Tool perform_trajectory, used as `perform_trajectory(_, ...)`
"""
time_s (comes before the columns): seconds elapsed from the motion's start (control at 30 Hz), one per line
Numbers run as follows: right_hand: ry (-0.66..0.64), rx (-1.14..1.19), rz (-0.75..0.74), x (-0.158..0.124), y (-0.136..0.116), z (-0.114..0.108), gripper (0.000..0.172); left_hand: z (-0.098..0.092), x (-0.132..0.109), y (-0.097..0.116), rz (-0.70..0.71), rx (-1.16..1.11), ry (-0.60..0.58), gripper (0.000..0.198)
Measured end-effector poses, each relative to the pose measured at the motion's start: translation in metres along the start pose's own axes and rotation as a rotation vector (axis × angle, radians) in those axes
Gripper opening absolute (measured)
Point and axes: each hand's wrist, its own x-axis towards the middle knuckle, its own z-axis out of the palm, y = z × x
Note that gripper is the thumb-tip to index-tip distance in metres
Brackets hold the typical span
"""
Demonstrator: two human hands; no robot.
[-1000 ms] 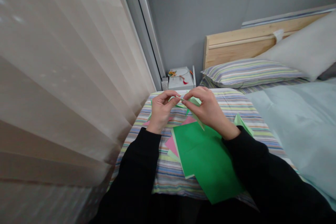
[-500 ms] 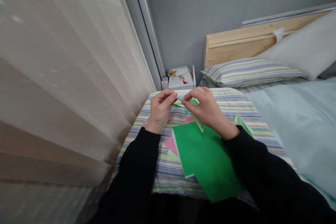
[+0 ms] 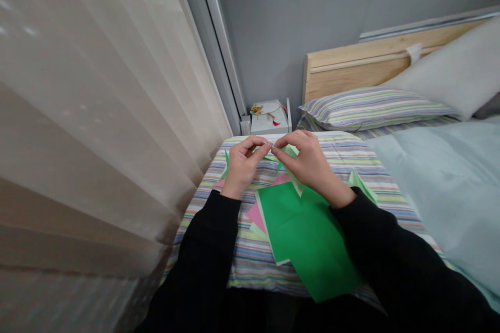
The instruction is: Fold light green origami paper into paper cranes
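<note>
My left hand [image 3: 242, 164] and my right hand [image 3: 308, 164] meet above the far end of the bed, with their fingertips pinching a folded light green paper piece [image 3: 289, 158]. One pointed flap of it hangs down below my right hand, and part of it is hidden by my fingers. Below my hands, a flat dark green paper sheet [image 3: 308, 234] overlaps a pink paper sheet [image 3: 254, 216] and a pale green sheet edge [image 3: 258, 230]. Another folded pale green paper [image 3: 360, 183] lies to the right, apart from my hands.
Everything lies on a striped bedspread [image 3: 250, 265]. A sheer curtain [image 3: 97, 114] hangs along the left side. Beyond stand a white bedside box [image 3: 269, 119], a wooden headboard [image 3: 351, 67] and pillows [image 3: 371, 109]. A pale blue blanket [image 3: 441, 187] covers the right.
My left hand has shifted slightly right and closer to my right hand, and their fingertips now nearly touch on the folded paper. The sheets below have not moved.
</note>
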Motion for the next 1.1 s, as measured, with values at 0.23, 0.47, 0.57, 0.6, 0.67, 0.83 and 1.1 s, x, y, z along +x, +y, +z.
perform_trajectory(0.23, -0.011, 0.079, 0.039, 0.0015, -0.0021, -0.0022, 0.011, -0.0012, -0.0002, -0.0001, 0.01, -0.013, -0.022, 0.017)
perform_trajectory(0.47, 0.013, 0.137, 0.066, 0.0022, -0.0015, -0.0002, 0.01, -0.0032, 0.0006, -0.0064, 0.011, -0.075, -0.022, 0.013)
perform_trajectory(0.57, 0.014, 0.152, 0.068, 0.0019, 0.0, 0.0011, 0.009, -0.0029, 0.001, -0.0065, -0.029, -0.095, 0.004, 0.018)
perform_trajectory(0.6, 0.01, 0.155, 0.067, 0.0018, 0.0005, 0.0012, 0.009, -0.0027, 0.001, -0.0061, -0.041, -0.102, 0.012, 0.019)
perform_trajectory(0.67, 0.005, 0.158, 0.067, 0.0018, 0.0012, 0.0013, 0.009, -0.0022, 0.0011, -0.0049, -0.055, -0.116, 0.025, 0.02)
perform_trajectory(0.83, 0.004, 0.154, 0.055, 0.002, 0.0016, 0.001, 0.009, -0.0018, 0.0013, -0.0037, -0.042, -0.118, 0.041, 0.02)
perform_trajectory(1.1, -0.001, 0.16, 0.08, 0.0022, -0.0027, -0.0005, 0.012, -0.0034, 0.0025, -0.0063, -0.047, -0.1, 0.102, 0.023)
